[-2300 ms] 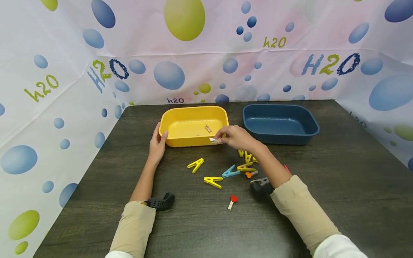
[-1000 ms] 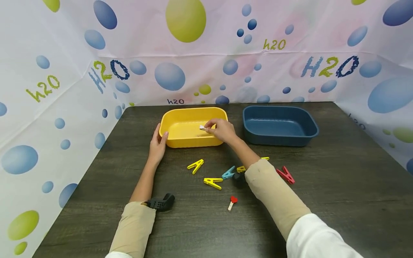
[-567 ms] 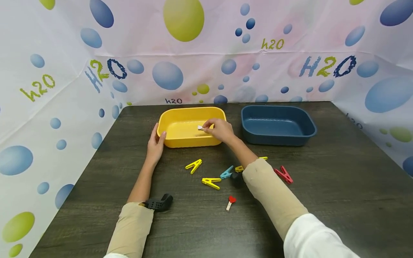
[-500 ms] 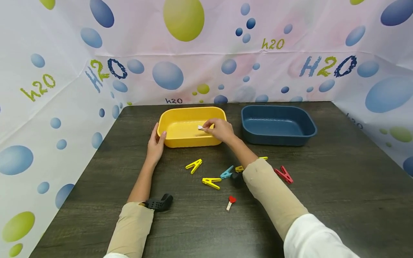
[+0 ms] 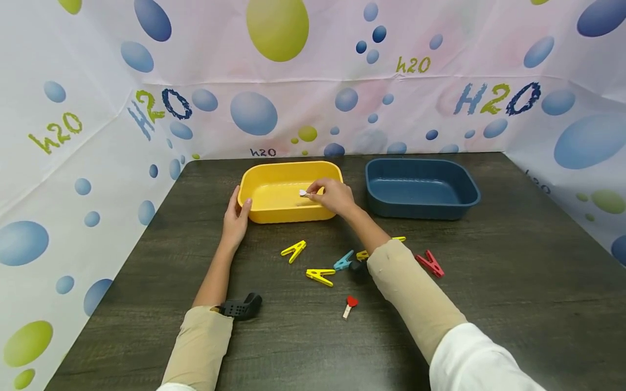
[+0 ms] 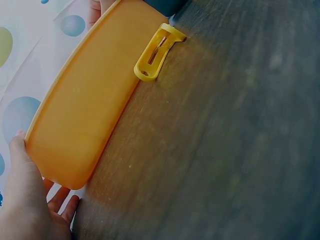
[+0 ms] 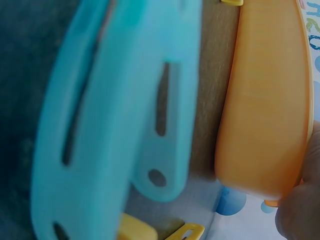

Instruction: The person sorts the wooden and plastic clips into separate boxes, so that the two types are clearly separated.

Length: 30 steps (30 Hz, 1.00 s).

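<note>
A dark wood-grain table (image 5: 489,326) stands against a white backdrop (image 5: 442,32) printed with blue and green bubbles and "H2O" lettering. Toward the back sit a yellow tub (image 5: 288,215) and, to its right, a dark blue tub (image 5: 425,210). In front lie two yellow clothespins (image 5: 320,276), a light blue clothespin (image 5: 344,262), a red clothespin (image 5: 430,264) and a small clothespin with a red heart (image 5: 350,305); the right sleeve (image 5: 411,293) partly covers more yellow ones.

The left wrist view adds the tub's outer long wall, looking orange, and one clothespin's slotted side. The right wrist view is largely filled by the light blue clothespin, close and blurred; the pinched piece is out of sight there.

The left hand (image 5: 236,224) holds the yellow tub's left end, thumb at the near corner, fingers around the outside. The right hand (image 5: 335,196) pinches a small white-topped clothespin (image 5: 304,193) between thumb and fingertips, over the tub's interior; whether it touches the bottom cannot be told.
</note>
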Each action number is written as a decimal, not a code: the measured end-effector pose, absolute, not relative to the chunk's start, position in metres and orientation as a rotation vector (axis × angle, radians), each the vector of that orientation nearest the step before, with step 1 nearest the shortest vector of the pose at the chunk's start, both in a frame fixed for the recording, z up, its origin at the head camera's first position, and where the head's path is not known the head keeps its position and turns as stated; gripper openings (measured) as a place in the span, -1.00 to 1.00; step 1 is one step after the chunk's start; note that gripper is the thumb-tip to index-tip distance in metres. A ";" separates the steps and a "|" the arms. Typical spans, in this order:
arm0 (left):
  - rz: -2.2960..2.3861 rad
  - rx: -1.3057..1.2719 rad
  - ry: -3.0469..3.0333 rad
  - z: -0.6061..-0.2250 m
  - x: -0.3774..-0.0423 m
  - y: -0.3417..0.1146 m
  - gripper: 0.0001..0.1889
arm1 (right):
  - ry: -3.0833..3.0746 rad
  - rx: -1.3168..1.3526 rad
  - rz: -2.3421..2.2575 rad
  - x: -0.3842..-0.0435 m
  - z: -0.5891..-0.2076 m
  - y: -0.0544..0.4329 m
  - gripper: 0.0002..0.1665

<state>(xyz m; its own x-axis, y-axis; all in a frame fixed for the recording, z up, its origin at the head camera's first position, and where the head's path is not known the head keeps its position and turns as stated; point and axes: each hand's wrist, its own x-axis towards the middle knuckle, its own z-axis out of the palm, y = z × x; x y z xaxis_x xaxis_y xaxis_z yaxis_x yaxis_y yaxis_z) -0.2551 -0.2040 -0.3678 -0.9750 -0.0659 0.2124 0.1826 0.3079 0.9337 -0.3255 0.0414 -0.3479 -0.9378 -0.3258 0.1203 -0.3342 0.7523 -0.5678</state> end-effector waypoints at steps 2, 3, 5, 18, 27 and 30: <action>-1.732 -0.096 -2.361 -0.368 -0.254 -0.205 -0.38 | -2.930 0.557 0.954 -0.325 -0.348 0.041 -0.80; -1.732 -0.093 -2.360 -0.369 -0.254 -0.205 -0.38 | -2.929 0.562 0.954 -0.325 -0.349 0.041 -0.80; -1.734 -0.092 -2.357 -0.369 -0.254 -0.205 -0.39 | -2.926 0.567 0.955 -0.324 -0.349 0.040 -0.79; -1.735 -0.131 -2.331 -0.368 -0.257 -0.206 -0.39 | -2.946 0.558 0.921 -0.328 -0.346 0.040 -0.80; -1.732 -0.120 -2.352 -0.369 -0.255 -0.203 -0.38 | -2.943 0.554 0.910 -0.326 -0.347 0.042 -0.81; -1.737 -0.120 -2.347 -0.370 -0.255 -0.203 -0.39 | -2.945 0.553 0.914 -0.326 -0.348 0.042 -0.82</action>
